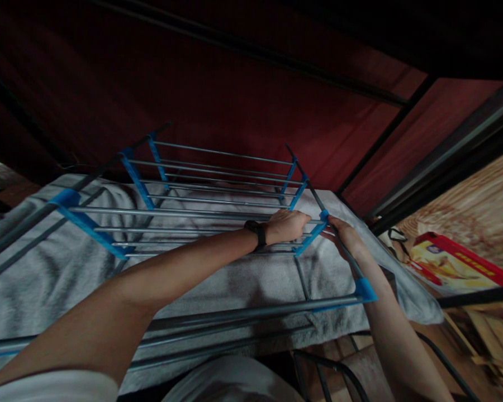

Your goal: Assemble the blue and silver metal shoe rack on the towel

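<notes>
- Two hands are at work, both on one rack [218, 214] of grey metal tubes and blue plastic brackets.
- One left hand [285, 225]: its fingers are closed in a fist around a tube, just beside the right-end bracket [310, 237] of the middle tier.
- One right hand [349, 235]: thumb and fingers are curled around the rack's right-hand pole [316, 196], close under that same bracket; how tightly they grip, I cannot tell.
- One black watch [257, 234] is on the left wrist.
- The rack lies over one grey blanket [251, 285], in front of the body, its poles running away toward one dark red wall [226, 95].
- Three blue brackets show along the left side, the nearest [94, 228] being the largest in view.
- Four blue pieces show along the right side, counting one corner piece [365, 290] beside the right forearm.
- Four tubes cross the middle tier; those of the tiers behind overlap too much to count.
- Three long tubes [251, 312] cross nearest the body, passing below the left forearm.
- One red and yellow package [461, 262] lies to the right, well apart from the rack.
- One white sleeve [54, 386] shows at the lower left.
- One black tubular frame [335, 365] stands at the bottom, left of the right forearm, its full shape hidden.
</notes>
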Available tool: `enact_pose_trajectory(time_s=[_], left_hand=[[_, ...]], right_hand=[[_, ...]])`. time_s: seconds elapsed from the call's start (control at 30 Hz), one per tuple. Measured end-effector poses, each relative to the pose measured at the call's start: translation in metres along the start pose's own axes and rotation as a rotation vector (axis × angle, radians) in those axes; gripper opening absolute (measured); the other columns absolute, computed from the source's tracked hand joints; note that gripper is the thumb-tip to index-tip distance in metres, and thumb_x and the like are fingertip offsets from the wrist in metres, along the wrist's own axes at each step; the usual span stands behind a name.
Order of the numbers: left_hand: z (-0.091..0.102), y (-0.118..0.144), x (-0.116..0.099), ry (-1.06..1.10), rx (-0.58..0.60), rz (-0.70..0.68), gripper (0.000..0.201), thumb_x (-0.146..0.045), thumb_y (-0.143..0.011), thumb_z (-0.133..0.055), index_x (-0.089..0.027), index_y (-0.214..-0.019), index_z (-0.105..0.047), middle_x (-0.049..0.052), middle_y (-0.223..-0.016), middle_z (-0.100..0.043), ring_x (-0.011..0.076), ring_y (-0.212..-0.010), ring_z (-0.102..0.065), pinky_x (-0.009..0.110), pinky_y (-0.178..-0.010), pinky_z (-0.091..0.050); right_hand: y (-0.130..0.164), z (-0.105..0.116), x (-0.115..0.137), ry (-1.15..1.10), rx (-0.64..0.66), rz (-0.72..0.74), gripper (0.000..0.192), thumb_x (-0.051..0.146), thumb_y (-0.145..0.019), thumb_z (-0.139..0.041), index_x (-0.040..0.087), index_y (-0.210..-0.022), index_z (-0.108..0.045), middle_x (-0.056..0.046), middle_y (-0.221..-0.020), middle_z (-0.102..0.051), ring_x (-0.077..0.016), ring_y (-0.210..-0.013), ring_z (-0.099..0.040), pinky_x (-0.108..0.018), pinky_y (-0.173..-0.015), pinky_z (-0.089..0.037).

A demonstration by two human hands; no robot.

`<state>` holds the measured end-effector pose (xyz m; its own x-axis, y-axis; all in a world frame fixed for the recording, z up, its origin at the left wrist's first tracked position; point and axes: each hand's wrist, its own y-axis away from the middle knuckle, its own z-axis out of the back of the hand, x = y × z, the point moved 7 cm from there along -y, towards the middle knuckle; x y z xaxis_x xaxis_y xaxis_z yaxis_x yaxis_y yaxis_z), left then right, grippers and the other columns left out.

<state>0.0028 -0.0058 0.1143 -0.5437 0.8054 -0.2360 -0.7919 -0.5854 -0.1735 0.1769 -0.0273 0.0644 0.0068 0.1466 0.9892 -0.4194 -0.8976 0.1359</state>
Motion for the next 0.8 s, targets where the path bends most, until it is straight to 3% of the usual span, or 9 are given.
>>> enact_pose_trajectory(time_s=[0.2,0.5,0.8], left_hand=[[0.0053,0.0004,-0.0002,0.068,0.027,0.031,0.028,-0.016,-0.089,-0.045,-0.021,-0.103,-0.069,0.008,-0.102,-0.074,0.0235,-0.097,-0.069,0.029,-0.075,-0.049],[-0.0035,-0.0007,0.0011,-0.015,0.001,-0.031,0.041,-0.014,-0.089,-0.043,-0.025,-0.122,-0.064,0.008,-0.115,-0.073,0.0246,-0.103,-0.069,0.033,-0.081,-0.051],[-0.003,-0.0026,0.0025,0.011,0.023,0.0,0.038,-0.016,-0.09,-0.044,-0.026,-0.119,-0.066,0.006,-0.113,-0.073,0.0236,-0.104,-0.069,0.03,-0.082,-0.05]], right_hand=[[0.0015,-0.0007,0.0009,-0.003,0.007,-0.005,0.01,0.032,-0.079,-0.063,0.023,-0.082,-0.066,-0.001,-0.082,-0.065,-0.0161,-0.078,-0.063,-0.029,-0.077,-0.062],[0.0028,-0.0017,0.0029,0.016,0.03,0.015,0.013,0.035,-0.078,-0.065,0.023,-0.08,-0.065,-0.001,-0.08,-0.065,-0.0172,-0.079,-0.063,-0.031,-0.078,-0.061],[0.0001,-0.0017,0.0001,0.02,0.011,-0.008,0.012,0.032,-0.081,-0.061,0.021,-0.082,-0.065,-0.002,-0.083,-0.065,-0.0166,-0.084,-0.064,-0.027,-0.077,-0.062]])
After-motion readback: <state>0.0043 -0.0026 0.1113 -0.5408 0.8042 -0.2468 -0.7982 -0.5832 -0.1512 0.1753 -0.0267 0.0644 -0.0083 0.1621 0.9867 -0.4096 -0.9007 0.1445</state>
